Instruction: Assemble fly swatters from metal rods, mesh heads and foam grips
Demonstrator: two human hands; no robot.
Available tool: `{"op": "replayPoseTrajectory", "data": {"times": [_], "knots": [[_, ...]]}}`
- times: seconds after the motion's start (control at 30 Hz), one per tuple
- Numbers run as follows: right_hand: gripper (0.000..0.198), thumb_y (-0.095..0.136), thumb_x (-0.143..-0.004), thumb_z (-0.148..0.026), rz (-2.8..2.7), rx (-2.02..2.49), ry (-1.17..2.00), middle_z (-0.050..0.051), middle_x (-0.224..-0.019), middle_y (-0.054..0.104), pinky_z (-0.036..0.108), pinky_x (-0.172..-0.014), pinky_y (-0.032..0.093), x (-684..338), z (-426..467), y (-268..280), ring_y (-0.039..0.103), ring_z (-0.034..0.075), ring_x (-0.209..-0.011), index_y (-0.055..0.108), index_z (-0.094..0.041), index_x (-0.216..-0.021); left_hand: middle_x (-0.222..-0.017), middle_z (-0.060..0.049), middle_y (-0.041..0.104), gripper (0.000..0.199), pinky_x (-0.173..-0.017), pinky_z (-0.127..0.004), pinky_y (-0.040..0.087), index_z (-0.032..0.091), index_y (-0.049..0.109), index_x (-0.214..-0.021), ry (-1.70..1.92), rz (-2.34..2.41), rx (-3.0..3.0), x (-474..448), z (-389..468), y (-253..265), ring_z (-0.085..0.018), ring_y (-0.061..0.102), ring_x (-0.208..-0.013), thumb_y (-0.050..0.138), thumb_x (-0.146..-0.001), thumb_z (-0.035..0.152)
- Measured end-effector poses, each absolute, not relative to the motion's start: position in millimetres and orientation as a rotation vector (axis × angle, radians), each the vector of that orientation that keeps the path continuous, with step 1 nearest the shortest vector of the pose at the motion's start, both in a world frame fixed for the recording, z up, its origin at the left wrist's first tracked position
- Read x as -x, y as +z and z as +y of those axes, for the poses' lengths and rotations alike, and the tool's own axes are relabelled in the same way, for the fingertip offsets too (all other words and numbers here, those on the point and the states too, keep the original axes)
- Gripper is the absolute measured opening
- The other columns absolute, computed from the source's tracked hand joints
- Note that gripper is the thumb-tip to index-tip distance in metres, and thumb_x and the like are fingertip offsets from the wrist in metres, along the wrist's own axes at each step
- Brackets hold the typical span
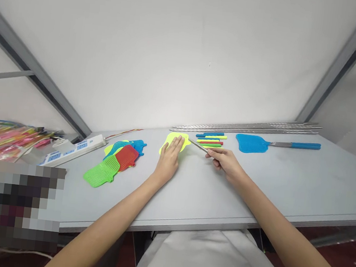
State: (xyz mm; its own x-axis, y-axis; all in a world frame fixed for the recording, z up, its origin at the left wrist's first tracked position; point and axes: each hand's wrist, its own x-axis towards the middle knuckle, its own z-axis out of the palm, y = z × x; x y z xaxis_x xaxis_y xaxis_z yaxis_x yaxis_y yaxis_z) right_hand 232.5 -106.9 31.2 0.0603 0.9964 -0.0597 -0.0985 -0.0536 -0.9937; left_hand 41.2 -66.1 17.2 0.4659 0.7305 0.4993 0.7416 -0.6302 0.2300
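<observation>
A yellow fly swatter head lies before me, and my left hand rests on top of it with its fingers stretched out flat. My right hand is closed around a thin metal rod. The rod's far end meets the narrow neck of the yellow head; whether it sits inside the neck I cannot tell. Just behind the rod are several coloured handle tubes in blue, yellow, red and green. To the left is a pile of loose swatter heads, with a green one and a red one among them.
A blue fly swatter with rod and handle lies at the right. Long metal rods run along the back wall. At the left are a white power strip and plastic-wrapped colourful goods. The grey table's front edge is near me.
</observation>
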Motion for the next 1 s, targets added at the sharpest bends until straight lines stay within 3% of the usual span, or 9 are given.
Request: {"op": "replayPoseTrajectory", "data": {"times": [0.43, 0.87, 1.0], "knots": [[0.025, 0.057, -0.064, -0.035, -1.117, 1.108, 1.287, 0.004, -0.077, 0.056, 0.019, -0.038, 0.025, -230.5, -111.5, 34.7, 0.032, 0.004, -0.045, 0.063, -0.016, -0.080, -0.128, 0.001, 0.033, 0.067, -0.096, -0.038, 0.023, 0.025, 0.028, -0.124, -1.184, -1.462, 2.541, -10.6, -44.7, 9.3, -0.016, 0.024, -0.119, 0.027, -0.064, -0.003], [0.028, 0.058, -0.063, -0.033, -1.151, 1.120, 1.264, 0.004, -0.075, 0.057, 0.019, -0.038, 0.025, -230.5, -108.9, 30.6, 0.032, 0.004, -0.044, 0.063, -0.015, -0.084, -0.128, 0.000, 0.034, 0.062, -0.093, -0.038, 0.028, 0.024, 0.031, -0.123, -1.141, -1.438, 2.551, -13.3, -47.5, 8.9, -0.017, 0.027, -0.118, 0.027, -0.066, -0.002], [0.027, 0.059, -0.062, -0.034, -1.196, 1.137, 1.248, 0.003, -0.070, 0.056, 0.020, -0.035, 0.019, -231.3, -108.3, 29.6, 0.026, 0.002, -0.038, 0.063, -0.014, -0.080, -0.128, 0.000, 0.033, 0.067, -0.091, -0.037, 0.027, 0.025, 0.032, -0.122, -1.047, -1.443, 2.528, -12.9, -50.3, 12.4, -0.016, 0.028, -0.117, 0.027, -0.063, -0.005]]}}
